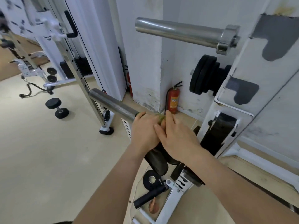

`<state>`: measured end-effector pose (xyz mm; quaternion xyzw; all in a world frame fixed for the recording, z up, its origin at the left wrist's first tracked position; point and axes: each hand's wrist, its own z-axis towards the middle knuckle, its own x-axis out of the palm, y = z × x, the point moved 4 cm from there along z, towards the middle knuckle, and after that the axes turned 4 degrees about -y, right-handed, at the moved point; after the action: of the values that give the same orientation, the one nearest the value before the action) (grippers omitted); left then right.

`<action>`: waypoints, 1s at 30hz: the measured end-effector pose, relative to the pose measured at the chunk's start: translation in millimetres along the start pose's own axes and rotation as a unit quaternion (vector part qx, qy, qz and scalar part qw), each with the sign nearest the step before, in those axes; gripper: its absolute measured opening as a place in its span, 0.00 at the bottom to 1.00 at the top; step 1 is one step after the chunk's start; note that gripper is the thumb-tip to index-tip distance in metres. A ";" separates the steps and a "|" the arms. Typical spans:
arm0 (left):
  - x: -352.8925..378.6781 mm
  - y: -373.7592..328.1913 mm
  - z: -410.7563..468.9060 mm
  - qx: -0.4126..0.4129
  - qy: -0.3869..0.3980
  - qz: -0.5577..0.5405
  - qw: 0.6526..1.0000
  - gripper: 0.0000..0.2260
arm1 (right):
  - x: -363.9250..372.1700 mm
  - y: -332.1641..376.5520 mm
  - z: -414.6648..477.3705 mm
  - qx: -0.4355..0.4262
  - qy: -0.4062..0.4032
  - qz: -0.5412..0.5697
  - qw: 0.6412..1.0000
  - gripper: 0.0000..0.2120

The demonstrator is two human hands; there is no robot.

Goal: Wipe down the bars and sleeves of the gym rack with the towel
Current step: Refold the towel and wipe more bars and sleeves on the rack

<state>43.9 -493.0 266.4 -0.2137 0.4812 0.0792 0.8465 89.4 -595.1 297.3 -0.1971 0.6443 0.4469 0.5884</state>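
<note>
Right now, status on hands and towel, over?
Left hand grips green towel round lower sleeve. Right hand overlaps it, grip unclear. Upper sleeve untouched. Nothing blocking.

towel (pixel 160 118) mostly hidden under hands (pixel 161 135)
</note>
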 end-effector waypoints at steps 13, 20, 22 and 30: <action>-40.7 192.5 62.5 -0.221 -0.135 -0.002 0.966 0.16 | 24.3 4.4 22.5 -0.020 0.110 -0.153 0.982 0.18; -43.8 275.0 60.7 -0.532 -0.217 -0.327 0.751 0.19 | 27.5 -0.1 29.1 -0.007 0.146 -0.128 0.981 0.17; -24.9 286.4 41.4 -0.559 -0.253 -0.553 0.564 0.16 | 26.7 0.6 29.4 -0.013 0.143 -0.132 0.981 0.17; 33.3 193.9 17.3 -0.448 -0.141 -0.806 0.362 0.13 | 25.3 1.4 33.1 -0.001 0.155 -0.106 0.982 0.16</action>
<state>8.9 -314.1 190.5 -0.8326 -0.1531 -0.4077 0.3423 101.7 -560.8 277.1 -0.3317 0.7025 0.3469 0.5255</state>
